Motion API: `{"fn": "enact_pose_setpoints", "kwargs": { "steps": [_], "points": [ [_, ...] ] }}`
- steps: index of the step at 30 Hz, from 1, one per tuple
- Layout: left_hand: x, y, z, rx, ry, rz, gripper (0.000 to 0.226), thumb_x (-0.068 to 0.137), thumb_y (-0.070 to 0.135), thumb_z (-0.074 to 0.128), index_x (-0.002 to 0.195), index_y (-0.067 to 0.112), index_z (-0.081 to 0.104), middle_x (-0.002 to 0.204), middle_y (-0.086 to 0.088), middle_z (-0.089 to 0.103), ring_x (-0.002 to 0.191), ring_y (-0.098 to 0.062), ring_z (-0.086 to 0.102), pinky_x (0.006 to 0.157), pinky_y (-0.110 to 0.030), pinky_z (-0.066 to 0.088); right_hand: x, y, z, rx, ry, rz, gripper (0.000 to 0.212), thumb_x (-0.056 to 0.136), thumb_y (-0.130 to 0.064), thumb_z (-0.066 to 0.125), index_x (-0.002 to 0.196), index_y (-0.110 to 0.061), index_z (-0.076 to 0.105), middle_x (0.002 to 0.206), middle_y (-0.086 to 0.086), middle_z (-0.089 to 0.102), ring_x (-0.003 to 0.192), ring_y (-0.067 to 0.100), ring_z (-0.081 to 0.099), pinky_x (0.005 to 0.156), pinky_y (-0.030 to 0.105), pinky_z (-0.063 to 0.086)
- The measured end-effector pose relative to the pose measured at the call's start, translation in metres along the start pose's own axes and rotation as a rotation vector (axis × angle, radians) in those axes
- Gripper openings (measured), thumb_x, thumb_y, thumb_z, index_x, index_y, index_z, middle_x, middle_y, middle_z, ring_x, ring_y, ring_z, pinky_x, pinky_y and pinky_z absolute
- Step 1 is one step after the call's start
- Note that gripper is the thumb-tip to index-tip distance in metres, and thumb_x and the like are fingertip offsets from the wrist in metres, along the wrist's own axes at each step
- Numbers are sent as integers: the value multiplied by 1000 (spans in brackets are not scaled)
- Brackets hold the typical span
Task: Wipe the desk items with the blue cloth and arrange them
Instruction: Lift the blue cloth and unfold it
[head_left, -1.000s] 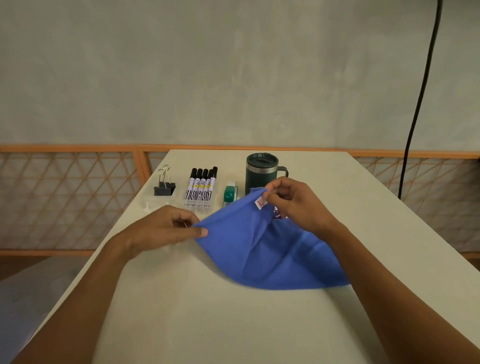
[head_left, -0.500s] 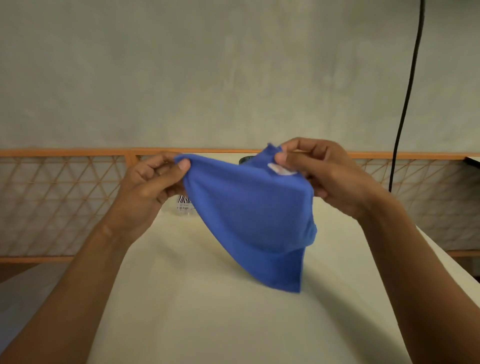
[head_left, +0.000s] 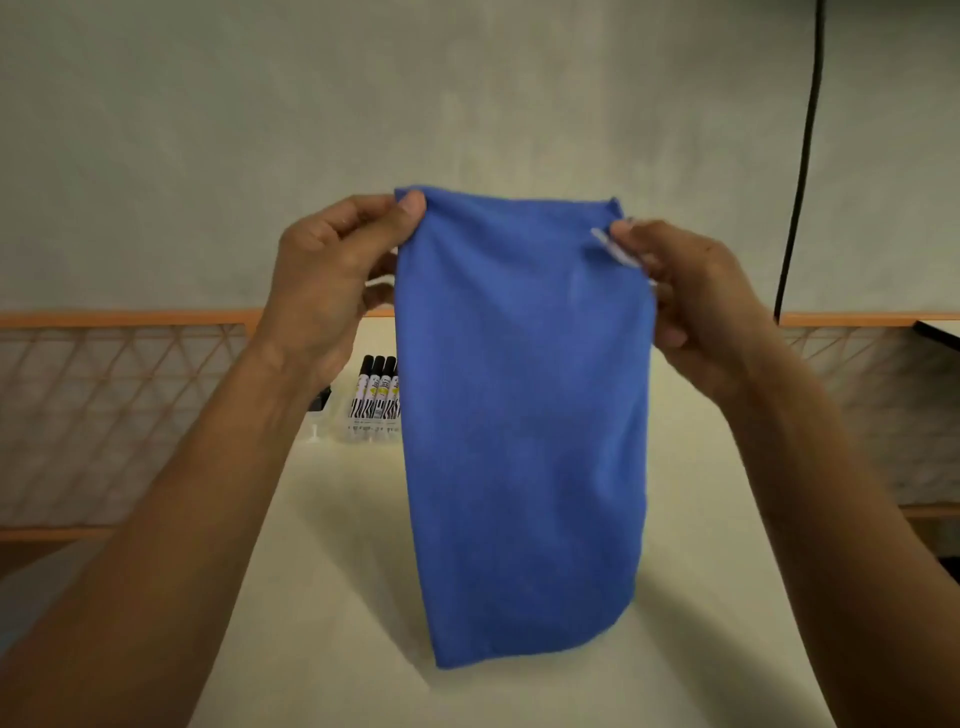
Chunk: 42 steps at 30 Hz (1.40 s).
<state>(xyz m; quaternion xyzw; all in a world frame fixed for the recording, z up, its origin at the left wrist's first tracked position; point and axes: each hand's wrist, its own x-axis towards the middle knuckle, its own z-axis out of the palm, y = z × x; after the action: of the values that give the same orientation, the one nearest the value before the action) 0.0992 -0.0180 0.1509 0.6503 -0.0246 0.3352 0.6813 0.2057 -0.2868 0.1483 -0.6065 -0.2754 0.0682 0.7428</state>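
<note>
The blue cloth (head_left: 522, 415) hangs in the air in front of me, stretched between both hands above the white desk (head_left: 332, 597). My left hand (head_left: 332, 275) pinches its top left corner with thumb and fingers. My right hand (head_left: 685, 291) pinches the top right corner beside a white label. The cloth's lower edge hangs near the desk surface. Behind the cloth, black-capped markers (head_left: 375, 387) lie side by side in a clear tray; the other desk items are hidden by the cloth and my left arm.
A black object (head_left: 319, 401) peeks out left of the markers, mostly hidden by my left wrist. An orange lattice railing (head_left: 119, 364) runs behind the desk. A black cable (head_left: 800, 156) hangs down the wall at the right.
Both hands have lifted the cloth from the desk to chest height and pulled its top edge apart, so it now hangs flat and long. The mug and eraser are now hidden.
</note>
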Motion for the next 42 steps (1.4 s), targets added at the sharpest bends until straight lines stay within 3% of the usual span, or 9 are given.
{"fn": "enact_pose_setpoints", "kwargs": {
  "steps": [2,6,10,13,21,25,29,34,42],
  "points": [
    [1,-28,-2,77,35,-41,14,98,28,79,105,17,80,87,6,75,69,-10,63,58,-23,50,7,29,-4,-76,57,15,7,99,-24,74,94,-20,69,83,-5,67,60,12,53,44,24,20],
    [-1,-81,-13,213,78,-101,19,94,32,84,108,20,80,94,4,82,82,-11,74,57,-22,54,13,81,-14,-126,100,114,9,98,-20,77,104,-15,71,95,-1,76,83,19,73,49,24,42],
    [-5,-107,-20,244,57,-139,24,93,33,85,112,20,81,101,-2,82,95,-14,78,66,-25,62,17,112,-17,-221,123,125,23,98,-28,78,111,-9,75,105,3,81,98,19,77,67,30,59],
    [-14,-115,-24,286,-3,-121,20,94,30,84,112,22,82,104,2,82,102,-14,78,76,-29,65,15,123,-20,-277,122,115,18,99,-28,78,113,-16,75,108,1,80,101,20,77,74,33,63],
    [-75,-123,-56,389,-281,-128,14,90,16,84,104,19,83,106,0,81,104,-18,76,91,-35,64,-30,143,-43,-418,-213,83,11,99,-5,73,105,-13,77,108,1,79,99,23,73,78,34,58],
    [-93,-119,-81,433,-551,-225,13,88,12,87,100,15,83,105,-6,80,104,-25,76,98,-42,61,-49,141,-58,-468,-457,154,12,95,-2,78,102,-12,80,111,4,75,106,28,69,90,36,55],
    [-97,-116,-85,506,-783,-301,19,86,2,88,98,16,85,103,-5,78,99,-28,75,96,-42,59,-56,138,-63,-587,-676,244,12,93,-6,82,103,-13,82,110,5,74,99,38,65,87,37,52],
    [-101,-117,-79,583,-928,-326,23,83,6,91,95,26,88,99,1,76,96,-15,67,91,-27,53,-57,134,-59,-645,-761,289,17,90,-4,83,100,-17,85,109,1,73,83,17,61,82,29,50],
    [-101,-110,-75,629,-1030,-349,22,84,29,94,105,34,88,111,12,76,119,-13,64,102,-23,48,-54,130,-64,-699,-882,273,23,92,-8,80,105,-26,86,114,-5,69,90,16,60,84,31,46]
  ]
}}
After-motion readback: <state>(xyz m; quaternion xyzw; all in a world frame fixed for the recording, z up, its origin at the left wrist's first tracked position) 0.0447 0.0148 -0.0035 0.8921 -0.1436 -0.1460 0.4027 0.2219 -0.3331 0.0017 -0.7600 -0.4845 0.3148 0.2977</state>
